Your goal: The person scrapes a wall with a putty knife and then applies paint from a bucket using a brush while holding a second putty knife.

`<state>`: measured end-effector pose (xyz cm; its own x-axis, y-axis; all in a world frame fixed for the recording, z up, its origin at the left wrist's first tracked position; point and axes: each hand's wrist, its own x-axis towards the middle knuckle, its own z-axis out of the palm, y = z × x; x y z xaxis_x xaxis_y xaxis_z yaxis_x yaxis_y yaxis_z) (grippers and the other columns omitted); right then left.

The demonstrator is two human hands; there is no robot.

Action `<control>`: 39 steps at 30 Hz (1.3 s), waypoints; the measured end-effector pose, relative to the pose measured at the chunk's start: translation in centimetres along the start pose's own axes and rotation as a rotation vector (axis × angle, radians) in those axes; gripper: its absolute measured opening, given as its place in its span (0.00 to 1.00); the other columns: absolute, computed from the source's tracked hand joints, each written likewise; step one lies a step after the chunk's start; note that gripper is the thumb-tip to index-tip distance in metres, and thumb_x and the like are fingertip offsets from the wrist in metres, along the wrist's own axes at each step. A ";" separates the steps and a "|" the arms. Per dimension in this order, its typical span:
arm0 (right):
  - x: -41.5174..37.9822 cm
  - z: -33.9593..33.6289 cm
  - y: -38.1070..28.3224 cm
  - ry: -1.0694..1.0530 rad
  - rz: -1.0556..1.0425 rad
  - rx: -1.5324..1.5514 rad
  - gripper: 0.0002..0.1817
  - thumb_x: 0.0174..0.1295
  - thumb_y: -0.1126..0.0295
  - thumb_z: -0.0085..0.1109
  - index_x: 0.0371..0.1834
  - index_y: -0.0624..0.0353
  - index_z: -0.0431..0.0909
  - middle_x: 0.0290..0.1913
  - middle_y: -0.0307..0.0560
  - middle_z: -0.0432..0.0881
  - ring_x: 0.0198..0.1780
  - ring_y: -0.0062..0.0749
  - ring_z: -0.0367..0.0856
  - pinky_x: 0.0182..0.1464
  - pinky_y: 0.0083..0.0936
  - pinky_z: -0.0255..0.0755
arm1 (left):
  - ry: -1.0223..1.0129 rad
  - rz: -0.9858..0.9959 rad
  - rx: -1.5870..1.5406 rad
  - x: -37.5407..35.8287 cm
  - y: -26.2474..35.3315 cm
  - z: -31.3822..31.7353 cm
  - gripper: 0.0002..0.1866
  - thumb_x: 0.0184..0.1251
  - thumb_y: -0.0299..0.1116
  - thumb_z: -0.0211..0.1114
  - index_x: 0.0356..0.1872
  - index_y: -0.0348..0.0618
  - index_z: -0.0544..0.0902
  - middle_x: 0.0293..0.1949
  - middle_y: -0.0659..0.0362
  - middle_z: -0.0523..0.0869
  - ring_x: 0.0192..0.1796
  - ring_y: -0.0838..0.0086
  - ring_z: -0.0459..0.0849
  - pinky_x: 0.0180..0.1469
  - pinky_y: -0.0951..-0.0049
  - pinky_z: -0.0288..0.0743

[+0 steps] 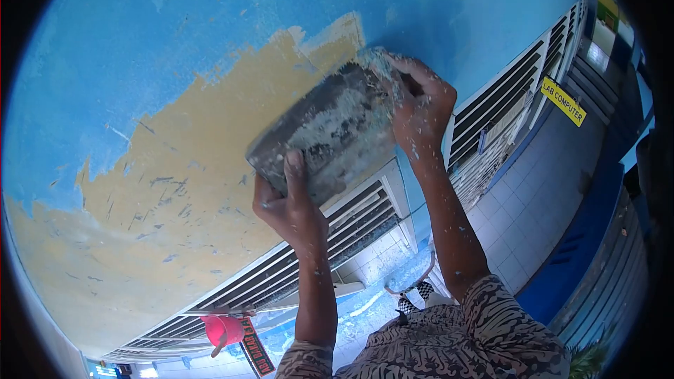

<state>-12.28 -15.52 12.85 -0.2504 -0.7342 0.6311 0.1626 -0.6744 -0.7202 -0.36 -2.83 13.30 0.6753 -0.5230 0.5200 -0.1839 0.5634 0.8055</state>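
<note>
A dark, flat rectangular plate (319, 126), smeared with pale blue-grey paint scrapings, is held up close to the wall. My left hand (291, 203) grips its lower left corner, the thumb lying on the face towards me and the fingers behind. At the upper right end, my right hand (421, 102) is closed on the plate's edge, its fingers coated in blue-green flakes. Those flakes partly hide the fingertips. Behind the plate, the wall (175, 140) shows a large beige area with ragged edges where blue paint (232, 7) surrounds it.
White louvred vents (302, 267) run along the wall's edge. A pink bucket (223, 330) with something brown at its rim appears at lower left, beside a dark sign with red letters (258, 354). A yellow "LAB COMPUTER" sign (563, 101) projects at right above a tiled floor (519, 203).
</note>
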 end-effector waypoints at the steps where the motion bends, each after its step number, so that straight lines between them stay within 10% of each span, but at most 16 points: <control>1: 0.4 0.0 -0.3 -0.028 0.036 0.014 0.13 0.58 0.80 0.62 0.47 0.64 0.86 0.42 0.50 0.88 0.39 0.22 0.83 0.41 0.21 0.76 | -0.001 0.001 -0.001 -0.3 0.0 -0.2 0.13 0.69 0.30 0.67 0.48 0.30 0.81 0.39 0.57 0.86 0.42 0.80 0.80 0.48 0.77 0.74; 6: -9.4 -3.1 8.7 0.078 0.031 -0.005 0.13 0.57 0.79 0.63 0.46 0.64 0.86 0.38 0.47 0.88 0.31 0.22 0.78 0.33 0.23 0.71 | -0.062 -0.112 0.318 -6.1 -7.0 -5.0 0.15 0.68 0.31 0.68 0.48 0.29 0.81 0.38 0.55 0.87 0.41 0.75 0.83 0.50 0.73 0.77; 14: -21.8 -14.4 11.9 -0.658 0.665 -0.643 0.12 0.57 0.72 0.64 0.45 0.48 0.88 0.24 0.46 0.83 0.26 0.35 0.84 0.32 0.30 0.76 | -0.255 -0.398 0.596 -17.5 -11.2 -13.2 0.17 0.66 0.34 0.67 0.49 0.31 0.82 0.38 0.45 0.89 0.40 0.59 0.87 0.45 0.62 0.77; 17: -23.3 -14.6 10.0 -0.986 0.545 -1.008 0.14 0.58 0.66 0.61 0.47 0.52 0.86 0.44 0.57 0.81 0.50 0.52 0.81 0.50 0.44 0.76 | -0.453 -0.399 0.870 -18.7 -11.4 -15.8 0.18 0.62 0.32 0.64 0.49 0.31 0.79 0.38 0.39 0.87 0.41 0.45 0.87 0.44 0.51 0.79; 19: -25.8 -12.8 9.4 -0.832 0.223 -0.699 0.20 0.61 0.63 0.63 0.57 0.55 0.81 0.55 0.59 0.80 0.59 0.53 0.75 0.58 0.41 0.73 | -0.585 -0.531 0.960 -20.0 -12.7 -17.6 0.17 0.58 0.32 0.62 0.46 0.33 0.77 0.35 0.39 0.87 0.39 0.40 0.85 0.43 0.43 0.79; 20: -27.2 -11.7 8.8 -0.825 0.190 -0.492 0.22 0.62 0.66 0.65 0.58 0.60 0.78 0.58 0.61 0.78 0.61 0.55 0.76 0.64 0.40 0.69 | -0.641 -0.540 1.037 -20.8 -13.9 -18.5 0.17 0.62 0.28 0.61 0.51 0.31 0.76 0.31 0.36 0.86 0.22 0.53 0.87 0.30 0.56 0.84; 22: -30.6 -9.9 7.3 -0.886 0.366 0.051 0.22 0.67 0.68 0.58 0.63 0.63 0.74 0.63 0.63 0.75 0.67 0.55 0.71 0.70 0.40 0.63 | -0.599 -0.639 0.920 -19.5 -10.6 -17.1 0.16 0.61 0.28 0.61 0.49 0.31 0.77 0.31 0.37 0.85 0.28 0.48 0.87 0.35 0.53 0.84; 23: -32.4 -9.5 9.4 -1.083 0.132 0.057 0.24 0.69 0.69 0.54 0.68 0.61 0.70 0.67 0.62 0.72 0.69 0.54 0.69 0.71 0.39 0.61 | -0.568 -0.626 0.914 -19.4 -11.2 -17.8 0.16 0.61 0.28 0.61 0.49 0.31 0.77 0.31 0.37 0.85 0.28 0.48 0.87 0.35 0.53 0.84; 25: -34.6 -9.7 8.7 -0.996 0.744 0.235 0.26 0.69 0.71 0.49 0.72 0.58 0.66 0.69 0.61 0.71 0.69 0.55 0.70 0.70 0.43 0.62 | -0.602 -0.198 1.039 -20.4 -12.7 -20.5 0.16 0.56 0.32 0.62 0.44 0.34 0.79 0.39 0.41 0.85 0.36 0.46 0.86 0.41 0.50 0.82; 27: -38.0 -14.2 15.9 -1.266 0.514 -0.398 0.27 0.70 0.59 0.53 0.69 0.61 0.67 0.56 0.62 0.81 0.56 0.55 0.82 0.57 0.45 0.75 | -0.500 -0.264 1.086 -20.8 -11.8 -22.1 0.15 0.58 0.32 0.63 0.43 0.33 0.80 0.35 0.39 0.84 0.38 0.42 0.85 0.43 0.49 0.81; 29: -40.1 -18.4 23.7 -2.080 0.327 -1.114 0.27 0.60 0.53 0.58 0.59 0.57 0.76 0.57 0.75 0.76 0.57 0.59 0.81 0.59 0.49 0.75 | -0.410 -0.315 1.146 -20.8 -9.3 -23.7 0.14 0.60 0.32 0.63 0.41 0.32 0.81 0.33 0.37 0.84 0.41 0.39 0.83 0.44 0.48 0.79; 30: -38.3 -18.2 18.7 -1.797 0.235 -1.340 0.29 0.56 0.52 0.61 0.57 0.60 0.78 0.63 0.76 0.71 0.62 0.58 0.76 0.62 0.51 0.72 | -0.389 -0.283 1.157 -20.5 -8.1 -24.4 0.13 0.60 0.32 0.63 0.41 0.32 0.81 0.34 0.37 0.85 0.41 0.39 0.84 0.44 0.47 0.79; 32: -37.8 -17.4 18.9 -1.747 0.453 -0.979 0.32 0.56 0.54 0.62 0.61 0.64 0.75 0.68 0.74 0.64 0.68 0.60 0.69 0.64 0.52 0.69 | -0.242 -0.403 1.112 -20.7 -8.2 -26.0 0.14 0.57 0.32 0.63 0.41 0.32 0.81 0.34 0.37 0.85 0.39 0.42 0.85 0.43 0.49 0.81; 36: -36.5 -11.0 10.5 -1.468 -0.021 -0.324 0.44 0.50 0.62 0.71 0.72 0.63 0.62 0.72 0.71 0.60 0.71 0.63 0.63 0.69 0.48 0.63 | -0.026 -0.599 1.093 -22.5 -9.7 -27.2 0.17 0.54 0.32 0.62 0.41 0.29 0.81 0.31 0.34 0.85 0.39 0.42 0.87 0.44 0.49 0.82; 39: -37.0 -8.3 7.1 -1.654 -0.133 0.073 0.52 0.47 0.65 0.74 0.75 0.63 0.54 0.74 0.65 0.58 0.72 0.60 0.61 0.71 0.47 0.59 | -0.062 -0.499 1.039 -24.2 -12.1 -28.2 0.17 0.54 0.33 0.63 0.41 0.28 0.81 0.34 0.33 0.85 0.40 0.39 0.85 0.44 0.50 0.81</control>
<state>-9.77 7.47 -18.02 0.9441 0.0742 0.3211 0.2781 -0.7022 -0.6555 5.64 21.02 -17.02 0.8074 -0.5862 0.0672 -0.4247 -0.4983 0.7559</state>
